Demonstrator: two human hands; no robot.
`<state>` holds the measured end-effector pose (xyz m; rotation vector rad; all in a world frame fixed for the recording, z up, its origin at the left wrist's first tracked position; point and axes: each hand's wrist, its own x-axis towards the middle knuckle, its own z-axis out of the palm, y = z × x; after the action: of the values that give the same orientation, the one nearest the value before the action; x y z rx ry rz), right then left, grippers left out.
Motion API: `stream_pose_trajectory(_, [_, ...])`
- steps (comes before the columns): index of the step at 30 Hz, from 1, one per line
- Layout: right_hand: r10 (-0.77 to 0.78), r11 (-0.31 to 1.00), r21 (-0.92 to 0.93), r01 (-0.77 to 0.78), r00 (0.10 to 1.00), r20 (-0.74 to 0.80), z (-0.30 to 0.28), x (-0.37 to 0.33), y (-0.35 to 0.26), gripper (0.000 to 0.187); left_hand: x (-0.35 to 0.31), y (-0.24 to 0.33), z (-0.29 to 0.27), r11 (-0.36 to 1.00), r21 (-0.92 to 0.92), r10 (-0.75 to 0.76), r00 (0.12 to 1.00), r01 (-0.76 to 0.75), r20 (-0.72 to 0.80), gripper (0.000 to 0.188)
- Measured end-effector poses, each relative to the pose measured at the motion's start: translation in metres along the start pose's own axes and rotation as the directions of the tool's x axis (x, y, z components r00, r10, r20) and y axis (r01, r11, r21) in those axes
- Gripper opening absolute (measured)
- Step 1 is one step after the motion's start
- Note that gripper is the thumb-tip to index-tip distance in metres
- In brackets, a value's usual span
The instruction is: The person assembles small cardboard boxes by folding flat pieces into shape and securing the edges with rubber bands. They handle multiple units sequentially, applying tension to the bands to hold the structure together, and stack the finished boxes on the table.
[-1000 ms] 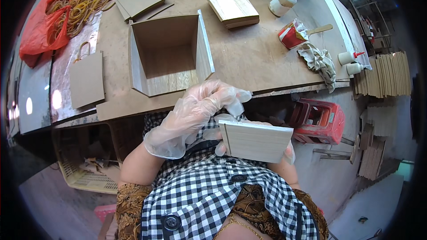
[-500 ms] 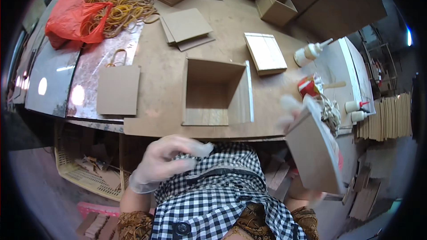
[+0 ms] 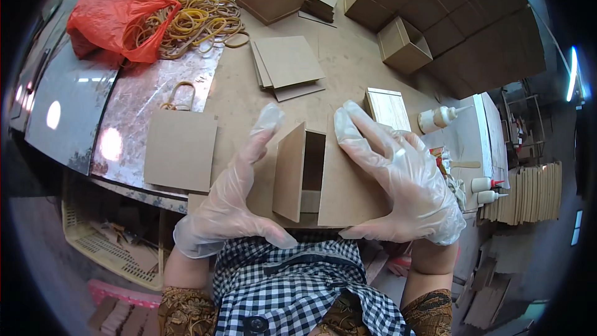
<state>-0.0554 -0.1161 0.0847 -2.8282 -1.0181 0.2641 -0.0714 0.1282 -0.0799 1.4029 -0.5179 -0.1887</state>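
A brown fiberboard box [image 3: 290, 174] stands at the table's front edge, its dark inside showing through a gap at the top. My right hand [image 3: 398, 177], in a clear plastic glove, grips a flat square board [image 3: 351, 180] over the box's right part, fingers on the far edge and thumb at the near edge. Left of the box, my left hand [image 3: 233, 193], gloved too, is open with thumb and fingers spread wide around the box's side. Whether it touches the box I cannot tell. A loose square board [image 3: 180, 149] lies left of that hand.
Rubber bands [image 3: 205, 18] spill from a red plastic bag [image 3: 118, 12] at the far left. Stacked boards [image 3: 289, 62] lie behind the box. Assembled boxes [image 3: 407, 43] stand at the far right. A glue bottle [image 3: 435, 118] and a pale wooden block [image 3: 387, 106] are on the right.
My right hand has brought the board from the right side over the box. My left hand has risen from my lap to the box's left side and spread its fingers.
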Motion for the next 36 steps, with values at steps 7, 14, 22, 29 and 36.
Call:
stream_pose_trajectory(7, [0.005, 0.999, 0.038, -0.006, 1.000, 0.028, 0.008, 0.014, 0.006, 0.104, -0.001, -0.008, -0.001, 0.996, 0.028, -0.080, 0.996, 0.079, 0.037, 0.135])
stream_pose_trajectory(14, [0.026, 0.998, 0.048, -0.028, 0.999, 0.038, 0.010, 0.016, 0.000, 0.103, 0.000, -0.010, -0.001, 0.991, 0.129, -0.053, 0.997, 0.046, 0.053, 0.126])
stream_pose_trajectory(22, [0.018, 1.000, 0.019, -0.018, 0.999, 0.032, 0.012, 0.022, -0.002, 0.100, -0.001, -0.008, -0.004, 0.990, 0.113, -0.095, 0.992, 0.086, 0.079, 0.126])
stream_pose_trajectory(29, [0.028, 0.999, -0.018, -0.026, 0.996, 0.090, 0.011, 0.018, -0.002, 0.107, 0.000, -0.011, -0.003, 0.988, 0.149, -0.046, 0.996, 0.035, 0.070, 0.113])
stream_pose_trajectory(36, [0.041, 0.999, -0.016, -0.040, 0.997, 0.058, 0.015, 0.019, -0.006, 0.106, 0.001, -0.008, -0.004, 0.980, 0.199, -0.033, 0.997, 0.018, 0.070, 0.111])
